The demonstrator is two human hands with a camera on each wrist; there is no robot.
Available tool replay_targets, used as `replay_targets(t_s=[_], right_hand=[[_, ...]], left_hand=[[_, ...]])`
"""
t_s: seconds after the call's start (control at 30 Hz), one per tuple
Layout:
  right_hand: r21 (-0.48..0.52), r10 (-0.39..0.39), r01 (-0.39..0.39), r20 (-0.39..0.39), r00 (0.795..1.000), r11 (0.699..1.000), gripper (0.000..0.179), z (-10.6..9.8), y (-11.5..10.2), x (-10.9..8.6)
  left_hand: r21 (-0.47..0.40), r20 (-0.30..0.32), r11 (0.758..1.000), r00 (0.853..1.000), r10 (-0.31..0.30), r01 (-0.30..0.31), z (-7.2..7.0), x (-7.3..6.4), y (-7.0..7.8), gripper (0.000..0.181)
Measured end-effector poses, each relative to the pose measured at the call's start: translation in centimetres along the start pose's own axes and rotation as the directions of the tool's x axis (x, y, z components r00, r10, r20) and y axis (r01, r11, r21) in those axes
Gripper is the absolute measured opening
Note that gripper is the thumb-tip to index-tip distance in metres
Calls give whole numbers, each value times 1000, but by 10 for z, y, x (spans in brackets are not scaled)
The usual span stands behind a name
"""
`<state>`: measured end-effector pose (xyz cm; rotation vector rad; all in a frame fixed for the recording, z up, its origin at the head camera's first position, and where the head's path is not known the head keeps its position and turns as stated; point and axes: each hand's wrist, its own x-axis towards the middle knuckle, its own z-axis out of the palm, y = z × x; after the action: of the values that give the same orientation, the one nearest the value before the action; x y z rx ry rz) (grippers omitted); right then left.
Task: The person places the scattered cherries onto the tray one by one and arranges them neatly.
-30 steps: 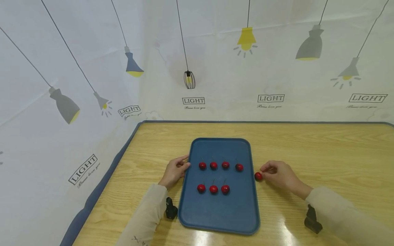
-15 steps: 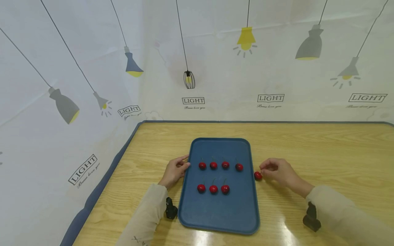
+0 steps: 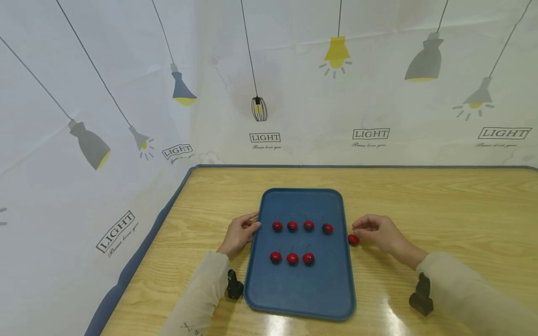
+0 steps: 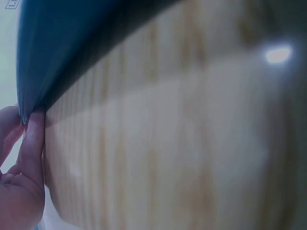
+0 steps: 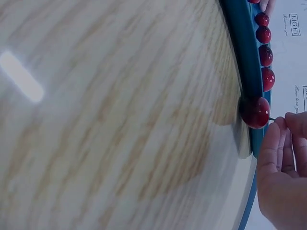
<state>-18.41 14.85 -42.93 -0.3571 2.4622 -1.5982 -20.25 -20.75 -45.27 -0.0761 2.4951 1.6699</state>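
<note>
A blue tray [image 3: 298, 289] lies on the table, with several red cherries [image 3: 292, 226] in its upper row and three cherries [image 3: 292, 258] in the row below. My left hand [image 3: 237, 234] grips the tray's left rim; the left wrist view has the thumb and fingers [image 4: 31, 139] on either side of the edge. Just beyond the right rim is a single dark red cherry [image 3: 353, 239]. My right hand [image 3: 380, 233] pinches its thin stem, with the fingertips just off the fruit in the right wrist view, where the cherry [image 5: 255, 112] overlaps the tray's side.
The wood-grain table [image 3: 454, 210] extends to both sides of the tray. Behind it and at the left hangs a pale cloth [image 3: 302, 93] printed with lamps. Black wrist cameras [image 3: 421, 295] sit at the sleeves.
My right hand has shifted slightly away from me, its fingertips rising from beside the cherry to its stem. The cherry has tilted a little. My left hand and the tray stay put.
</note>
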Motion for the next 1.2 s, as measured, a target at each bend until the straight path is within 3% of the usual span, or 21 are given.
replay_targets(t_s=[0.23,0.53,1.2], right_hand=[[62,14,-14,-5,1000,998,27,-4,-3,1],[98,3,-9,59,998,995,38,-5,-11,3],[168,-27,-14,238,971,986,35,33,-17,10]], left_hand=[[-6,0,1000,1000,5,-5,0,0,-1,40],[-8,7,1000,1000,8,-8,-2,0,0,40],[19,15,1000,1000,4,-4,-1,1,-1,40]])
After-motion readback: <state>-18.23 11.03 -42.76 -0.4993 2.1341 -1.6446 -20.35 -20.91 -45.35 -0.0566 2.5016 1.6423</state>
